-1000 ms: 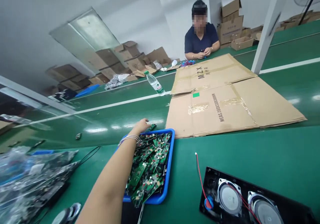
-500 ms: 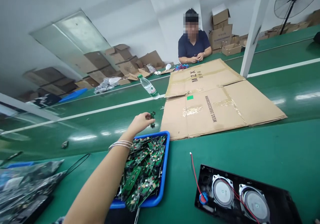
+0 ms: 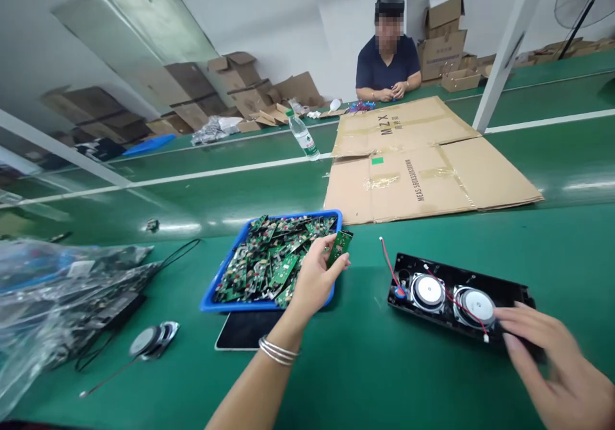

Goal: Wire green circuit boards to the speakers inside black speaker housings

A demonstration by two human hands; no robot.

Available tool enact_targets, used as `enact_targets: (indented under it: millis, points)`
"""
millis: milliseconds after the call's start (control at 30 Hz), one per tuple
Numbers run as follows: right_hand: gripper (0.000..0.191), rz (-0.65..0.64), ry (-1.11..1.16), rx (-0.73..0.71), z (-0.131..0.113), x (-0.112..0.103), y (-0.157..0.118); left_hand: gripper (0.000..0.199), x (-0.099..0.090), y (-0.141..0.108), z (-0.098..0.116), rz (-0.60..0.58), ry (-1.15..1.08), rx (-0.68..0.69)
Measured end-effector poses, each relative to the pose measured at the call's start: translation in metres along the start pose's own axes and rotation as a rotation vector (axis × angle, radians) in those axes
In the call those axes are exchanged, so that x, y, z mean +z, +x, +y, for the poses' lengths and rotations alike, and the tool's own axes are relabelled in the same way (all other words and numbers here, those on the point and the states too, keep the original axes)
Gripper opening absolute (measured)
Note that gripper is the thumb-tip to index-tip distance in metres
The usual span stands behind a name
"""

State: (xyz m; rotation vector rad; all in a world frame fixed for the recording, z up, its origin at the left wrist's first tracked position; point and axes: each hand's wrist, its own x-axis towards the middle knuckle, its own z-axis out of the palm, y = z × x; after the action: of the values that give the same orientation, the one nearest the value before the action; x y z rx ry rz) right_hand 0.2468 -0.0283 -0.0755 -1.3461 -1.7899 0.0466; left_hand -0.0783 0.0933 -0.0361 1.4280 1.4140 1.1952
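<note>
My left hand (image 3: 316,276) pinches a small green circuit board (image 3: 340,248) between thumb and fingers, just over the right rim of a blue tray (image 3: 206,302). Many similar circuit boards (image 3: 269,260) are heaped inside that tray. On the right lies a black speaker housing (image 3: 516,289) with two round speakers (image 3: 427,291) set in it and red wires with white plugs. My right hand (image 3: 552,353) reaches over the housing's right end. Its fingers are stretched out at the right-hand speaker and the thumb is apart from them; whether they touch is hard to tell.
A loose speaker (image 3: 152,340) and plastic-bagged parts (image 3: 96,302) lie left. A dark flat device (image 3: 245,330) sits partly under the tray. Beyond are flattened cardboard (image 3: 398,186), a water bottle (image 3: 303,136) and a person (image 3: 388,65) seated with both hands together.
My left hand has brought the circuit board from the tray's far edge toward me and right. My right hand has come into view at the speaker housing. The camera view has shifted.
</note>
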Motion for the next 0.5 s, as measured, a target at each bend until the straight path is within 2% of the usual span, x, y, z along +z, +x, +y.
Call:
enact_targets:
  millis: [100, 200, 267, 367, 433, 500]
  points:
    - [0.02, -0.224, 0.119, -0.274, -0.047, 0.03, 0.039, 0.046, -0.003, -0.023, -0.019, 0.07, -0.095, 0.035]
    - [0.027, -0.361, -0.055, -0.37, -0.07, 0.064, 0.059, 0.056, -0.003, -0.037, -0.034, 0.063, -0.239, -0.019]
    - [0.038, -0.363, -0.203, -0.376, -0.075, 0.084, 0.065, 0.058, -0.001, -0.042, -0.039, 0.04, -0.394, -0.075]
    - [0.048, -0.343, -0.31, -0.363, -0.076, 0.106, 0.073, 0.05, 0.002, -0.046, -0.037, 0.051, -0.703, -0.165]
    - [0.044, -0.336, -0.272, -0.332, -0.078, 0.114, 0.078, 0.043, 0.0, -0.047, -0.032, 0.036, -0.893, -0.258]
    - [0.035, -0.297, -0.166, -0.294, -0.082, 0.116, 0.084, 0.04, -0.002, -0.047, -0.029, -0.034, -1.045, -0.343]
